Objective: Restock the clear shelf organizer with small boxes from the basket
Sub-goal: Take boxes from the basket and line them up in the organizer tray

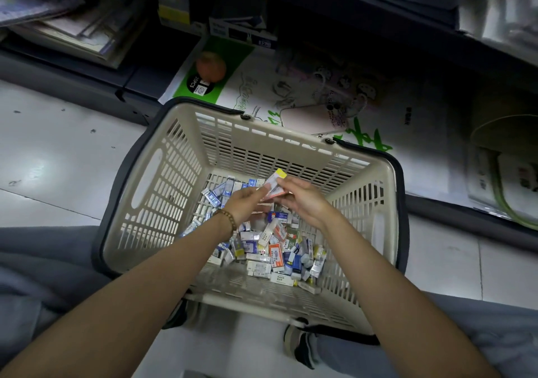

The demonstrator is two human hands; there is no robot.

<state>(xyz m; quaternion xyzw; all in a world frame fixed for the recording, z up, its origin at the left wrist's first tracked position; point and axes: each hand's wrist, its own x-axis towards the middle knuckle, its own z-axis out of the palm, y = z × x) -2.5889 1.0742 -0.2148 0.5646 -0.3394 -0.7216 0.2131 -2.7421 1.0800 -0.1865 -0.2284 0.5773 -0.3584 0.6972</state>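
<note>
Two hands are meeting over the basket and sharing one small stack (273, 187) of boxes. The right hand (304, 203) is curling its fingers and thumb round the stack's right side. The left hand (247, 203) is pinching the near-left end with bent fingertips. Neither hand is holding anything else.

The stack is lying with its long axis running from near-left to far-right, its yellow-tipped end pointing far. An orange-pink edge is showing along the near side. The boxes look like thin printed card, flat-faced and sharp-cornered, and probably light.

Just below and nearer the person, the pile (270, 246) is lying loose on the basket floor: many little cartons in white, blue and orange, some glinting as if film-wrapped, tumbled at every angle. The left hand is hanging closer to the pile's far-left part, so it looks better placed for the next pick while the right is keeping the stack.

A beaded bracelet (227, 217) is circling the left wrist. The basket (163, 191) is beige slotted plastic with a dark rim band, standing on a pale glossy floor (58, 159). Far of it, a phone (314, 118) is resting on printed sheets under dark shelving. The organizer is not appearing in view, so I cannot tell which way the stack must travel.
</note>
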